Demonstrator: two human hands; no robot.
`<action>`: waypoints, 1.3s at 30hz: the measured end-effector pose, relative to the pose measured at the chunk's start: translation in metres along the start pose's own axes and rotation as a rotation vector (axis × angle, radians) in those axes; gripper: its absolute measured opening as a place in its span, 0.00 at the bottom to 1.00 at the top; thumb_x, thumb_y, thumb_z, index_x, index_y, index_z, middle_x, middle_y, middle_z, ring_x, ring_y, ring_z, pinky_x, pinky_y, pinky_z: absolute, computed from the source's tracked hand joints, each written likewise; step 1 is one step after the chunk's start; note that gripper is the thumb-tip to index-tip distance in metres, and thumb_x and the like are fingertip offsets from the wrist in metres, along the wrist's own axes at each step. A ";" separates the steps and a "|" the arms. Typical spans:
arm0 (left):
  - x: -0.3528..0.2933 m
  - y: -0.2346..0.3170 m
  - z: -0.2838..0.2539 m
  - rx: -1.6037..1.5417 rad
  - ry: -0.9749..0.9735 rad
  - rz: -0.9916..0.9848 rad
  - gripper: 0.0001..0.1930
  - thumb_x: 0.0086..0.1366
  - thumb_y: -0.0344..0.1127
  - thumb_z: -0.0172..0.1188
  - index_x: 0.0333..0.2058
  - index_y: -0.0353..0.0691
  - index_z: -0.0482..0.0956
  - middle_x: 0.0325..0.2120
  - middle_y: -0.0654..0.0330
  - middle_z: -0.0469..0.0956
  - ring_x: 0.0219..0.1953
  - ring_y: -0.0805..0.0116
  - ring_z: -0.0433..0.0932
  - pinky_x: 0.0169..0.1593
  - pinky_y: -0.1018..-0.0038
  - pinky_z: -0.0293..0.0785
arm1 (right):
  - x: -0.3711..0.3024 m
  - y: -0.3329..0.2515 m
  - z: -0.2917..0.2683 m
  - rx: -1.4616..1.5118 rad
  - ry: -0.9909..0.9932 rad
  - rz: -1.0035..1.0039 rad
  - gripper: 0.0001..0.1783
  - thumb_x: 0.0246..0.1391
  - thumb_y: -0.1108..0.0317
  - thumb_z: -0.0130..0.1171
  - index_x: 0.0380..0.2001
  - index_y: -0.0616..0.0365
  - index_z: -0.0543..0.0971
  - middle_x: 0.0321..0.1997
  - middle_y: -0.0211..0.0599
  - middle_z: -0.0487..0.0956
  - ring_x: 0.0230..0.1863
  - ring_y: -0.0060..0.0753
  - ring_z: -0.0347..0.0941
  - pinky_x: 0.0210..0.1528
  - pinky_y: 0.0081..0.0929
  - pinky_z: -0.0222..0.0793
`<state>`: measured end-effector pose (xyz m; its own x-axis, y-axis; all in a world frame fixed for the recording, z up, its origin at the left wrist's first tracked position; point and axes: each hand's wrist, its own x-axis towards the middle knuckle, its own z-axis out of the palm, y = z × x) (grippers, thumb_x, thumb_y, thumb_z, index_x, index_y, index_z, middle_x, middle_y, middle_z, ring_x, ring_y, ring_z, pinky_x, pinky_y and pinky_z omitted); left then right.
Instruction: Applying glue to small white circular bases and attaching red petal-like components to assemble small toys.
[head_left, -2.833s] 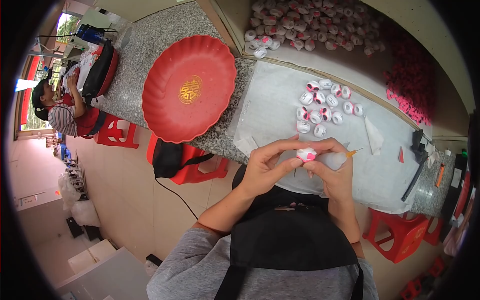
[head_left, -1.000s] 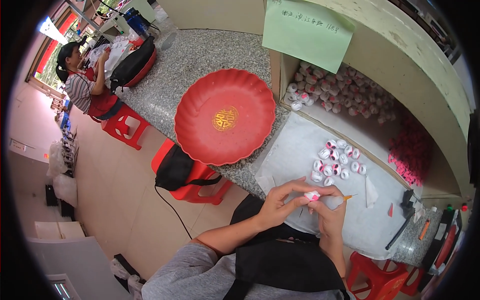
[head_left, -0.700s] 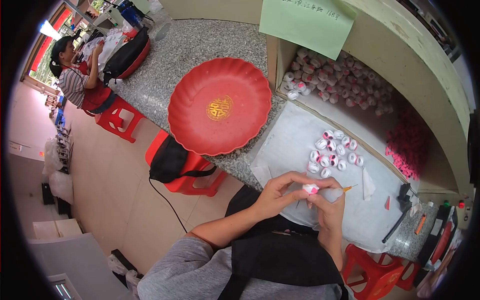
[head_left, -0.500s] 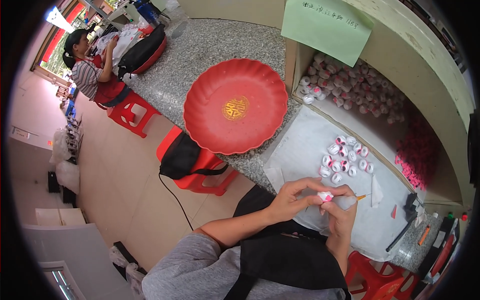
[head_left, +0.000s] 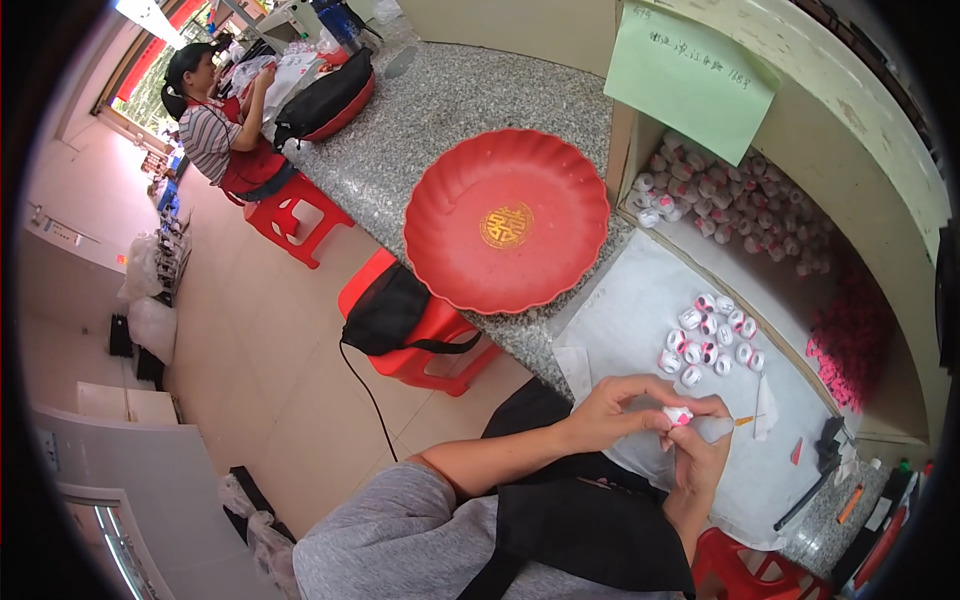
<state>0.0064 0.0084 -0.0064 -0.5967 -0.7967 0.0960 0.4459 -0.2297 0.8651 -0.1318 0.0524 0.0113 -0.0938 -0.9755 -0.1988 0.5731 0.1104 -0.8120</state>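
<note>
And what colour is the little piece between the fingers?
The piece is white and pink; it shows best in the head view.

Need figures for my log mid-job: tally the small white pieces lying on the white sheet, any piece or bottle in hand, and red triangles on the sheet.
Small white pieces on the white sheet: 15
Held piece, between left hand and right hand: 1
Bottle in the right hand: 1
Red triangle: 1
Total: 18
</note>
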 end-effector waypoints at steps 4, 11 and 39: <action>0.002 0.004 0.001 0.007 -0.006 -0.037 0.11 0.50 0.25 0.53 0.35 0.36 0.69 0.35 0.59 0.70 0.40 0.72 0.66 0.50 0.71 0.56 | 0.001 0.001 0.001 0.009 0.012 -0.012 0.14 0.31 0.81 0.58 0.26 0.65 0.67 0.21 0.40 0.70 0.18 0.25 0.66 0.17 0.17 0.62; 0.006 0.004 0.010 -0.054 0.005 0.012 0.11 0.52 0.26 0.51 0.37 0.34 0.67 0.35 0.58 0.69 0.38 0.72 0.66 0.41 0.76 0.64 | 0.001 -0.003 0.002 -0.022 0.047 -0.020 0.14 0.32 0.81 0.56 0.27 0.64 0.67 0.22 0.39 0.70 0.18 0.26 0.66 0.16 0.17 0.61; 0.005 0.000 -0.007 0.064 -0.095 0.145 0.14 0.53 0.34 0.52 0.38 0.36 0.68 0.35 0.60 0.66 0.38 0.73 0.66 0.44 0.77 0.59 | 0.003 0.008 0.008 -0.049 0.074 -0.006 0.15 0.32 0.79 0.53 0.28 0.60 0.62 0.19 0.38 0.67 0.15 0.25 0.63 0.14 0.16 0.59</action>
<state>0.0085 0.0003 -0.0095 -0.5914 -0.7615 0.2654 0.4900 -0.0779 0.8683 -0.1207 0.0483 0.0085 -0.1584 -0.9597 -0.2322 0.5319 0.1153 -0.8389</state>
